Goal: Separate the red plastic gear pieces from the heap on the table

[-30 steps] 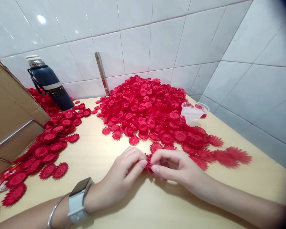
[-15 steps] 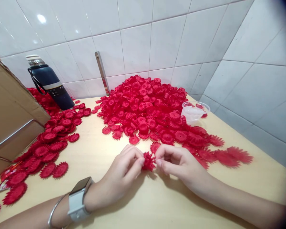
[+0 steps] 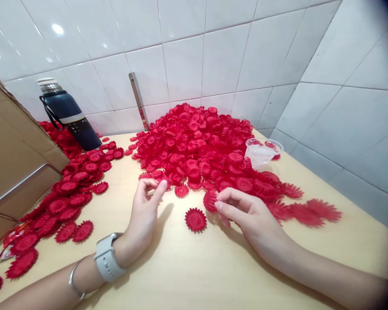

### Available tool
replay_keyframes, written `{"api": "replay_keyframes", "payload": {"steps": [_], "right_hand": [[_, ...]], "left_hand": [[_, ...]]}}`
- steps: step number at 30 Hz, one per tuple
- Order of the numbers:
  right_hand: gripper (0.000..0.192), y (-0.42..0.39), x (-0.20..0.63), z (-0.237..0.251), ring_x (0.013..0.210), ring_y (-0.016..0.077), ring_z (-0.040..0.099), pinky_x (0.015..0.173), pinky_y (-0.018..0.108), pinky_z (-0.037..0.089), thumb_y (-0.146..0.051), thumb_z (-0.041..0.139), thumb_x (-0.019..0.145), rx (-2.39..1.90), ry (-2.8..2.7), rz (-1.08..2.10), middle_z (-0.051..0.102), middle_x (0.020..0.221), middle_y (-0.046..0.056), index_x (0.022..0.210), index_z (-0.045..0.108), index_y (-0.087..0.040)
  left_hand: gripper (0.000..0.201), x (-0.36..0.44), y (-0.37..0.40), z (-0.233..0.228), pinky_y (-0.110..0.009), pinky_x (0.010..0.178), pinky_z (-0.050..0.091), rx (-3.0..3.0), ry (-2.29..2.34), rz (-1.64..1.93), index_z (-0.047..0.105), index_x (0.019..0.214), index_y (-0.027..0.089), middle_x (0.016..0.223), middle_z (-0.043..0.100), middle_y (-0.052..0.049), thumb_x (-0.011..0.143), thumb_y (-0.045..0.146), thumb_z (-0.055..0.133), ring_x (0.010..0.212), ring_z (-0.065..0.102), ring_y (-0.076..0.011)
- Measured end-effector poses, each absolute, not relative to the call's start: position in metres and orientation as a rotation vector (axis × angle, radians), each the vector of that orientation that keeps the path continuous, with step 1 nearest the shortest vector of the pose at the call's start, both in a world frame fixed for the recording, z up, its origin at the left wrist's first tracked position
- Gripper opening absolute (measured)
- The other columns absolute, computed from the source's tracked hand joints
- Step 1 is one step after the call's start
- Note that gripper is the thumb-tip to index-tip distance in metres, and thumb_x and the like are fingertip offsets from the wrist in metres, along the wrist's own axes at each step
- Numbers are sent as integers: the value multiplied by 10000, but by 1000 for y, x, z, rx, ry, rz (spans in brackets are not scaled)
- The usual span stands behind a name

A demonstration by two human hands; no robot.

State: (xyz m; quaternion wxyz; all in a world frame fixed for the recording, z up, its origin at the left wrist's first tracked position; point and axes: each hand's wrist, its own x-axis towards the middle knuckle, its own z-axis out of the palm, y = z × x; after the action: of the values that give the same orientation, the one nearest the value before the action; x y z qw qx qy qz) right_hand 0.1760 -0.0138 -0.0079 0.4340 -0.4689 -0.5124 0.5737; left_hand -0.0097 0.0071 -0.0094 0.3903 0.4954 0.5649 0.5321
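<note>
Right hand (image 3: 250, 217) pinched a red disc (image 3: 209, 201), well inside the surface's (image 3: 168, 271) right edge; left hand (image 3: 144, 219), unclenched and empty, hovered near the heap (image 3: 194, 142)! Squeezing too hard risked bending that thin rim.

1. From my remote station I'm viewing a tabletop handwork corner; I'm not managing to tell home from small workshop.
2. Glossy white tiles (image 3: 224, 56) are covering two walls that are meeting behind a pale wooden-looking table (image 3: 233, 275).
3. A great heap of matching red toothed discs (image 3: 194, 142) is filling the table's back, pointing to bulk piecework.
4. A drink bottle (image 3: 73, 116) and cardboard (image 3: 16, 150) are sharing the space, looking informal.
</note>
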Motion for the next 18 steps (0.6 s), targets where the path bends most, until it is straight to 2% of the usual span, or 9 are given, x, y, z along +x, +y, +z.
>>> {"api": "replay_keyframes", "payload": {"steps": [4, 7, 10, 13, 18], "right_hand": [[207, -13, 175, -7, 491, 97, 429, 441, 219, 326, -340, 581, 720, -1166, -1313, 1427, 496, 528, -25, 631, 499, -172], [167, -15, 175, -8, 507, 98, 452, 469, 218, 350, -313, 582, 727, -1091, -1392, 1462, 506, 555, -31, 663, 523, -170], [104, -19, 175, -9, 570, 101, 492, 518, 208, 372, -264, 554, 767, -993, -1516, 1487, 537, 618, -31, 707, 551, -179], [100, -21, 175, -9, 611, 100, 501, 541, 197, 376, -239, 537, 795, -951, -1607, 1479, 548, 650, -29, 716, 564, -184], [122, -22, 176, -6, 619, 99, 502, 558, 197, 385, -243, 526, 811, -951, -1604, 1478, 552, 651, -25, 717, 572, -179]], "left_hand": [[167, -9, 0, -6, -208, 599, 378, 1464, 1373, 1372, 439, 791, 206, 814, 460, 36, 745, 251, 593, 647, 460, -86], [54, -6, -9, 0, -229, 654, 394, 1777, 1211, 1098, 532, 801, 193, 793, 529, 9, 785, 238, 556, 716, 494, -114], [67, -4, -17, 6, -248, 713, 417, 1967, 1032, 834, 598, 807, 176, 823, 582, -18, 772, 230, 579, 763, 525, -133], [91, -3, -19, 6, -256, 751, 436, 1926, 998, 820, 604, 841, 170, 863, 610, -30, 776, 227, 577, 805, 555, -143], [136, -4, -17, 3, -247, 716, 476, 1737, 1018, 798, 621, 878, 160, 857, 648, -34, 787, 241, 560, 782, 598, -150]]}}
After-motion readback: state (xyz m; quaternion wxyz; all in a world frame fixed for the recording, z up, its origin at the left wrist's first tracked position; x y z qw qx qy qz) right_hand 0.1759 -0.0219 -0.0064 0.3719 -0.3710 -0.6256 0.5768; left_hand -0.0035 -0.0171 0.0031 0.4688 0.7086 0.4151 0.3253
